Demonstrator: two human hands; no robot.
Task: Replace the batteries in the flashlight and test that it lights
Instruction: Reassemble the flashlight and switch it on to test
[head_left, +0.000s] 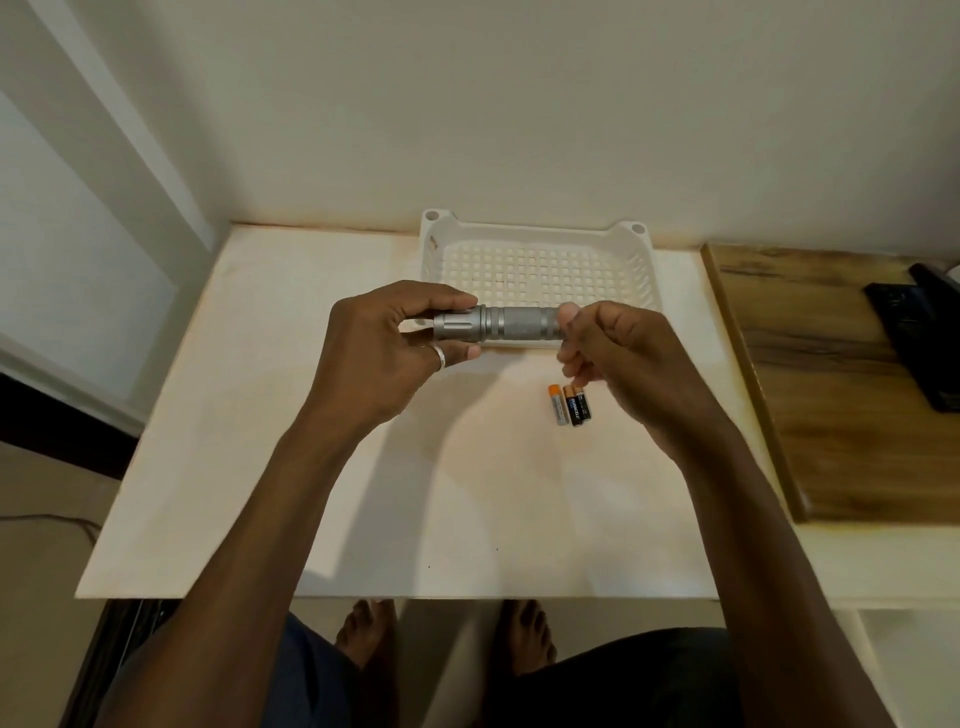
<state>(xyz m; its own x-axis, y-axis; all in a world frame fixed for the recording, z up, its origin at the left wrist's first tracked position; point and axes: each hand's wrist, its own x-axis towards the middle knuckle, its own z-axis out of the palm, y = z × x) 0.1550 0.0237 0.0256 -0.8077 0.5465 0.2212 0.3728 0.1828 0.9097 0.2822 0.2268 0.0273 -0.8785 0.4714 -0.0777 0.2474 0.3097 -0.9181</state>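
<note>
A silver metal flashlight (511, 325) is held level above the table, its wide head to the left. My left hand (387, 343) grips the head end, thumb on top, a ring on one finger. My right hand (618, 353) closes around the tail end, which its fingers hide. On the table just below my right hand lie three small batteries (570, 405) side by side, one grey with an orange tip, two black with copper tips.
A white perforated plastic basket (649, 270) stands at the back of the pale table (311, 467), right behind the flashlight. To the right lies a wooden board (831, 389) with a black object (919, 338) on it. My bare feet show below the table's front edge.
</note>
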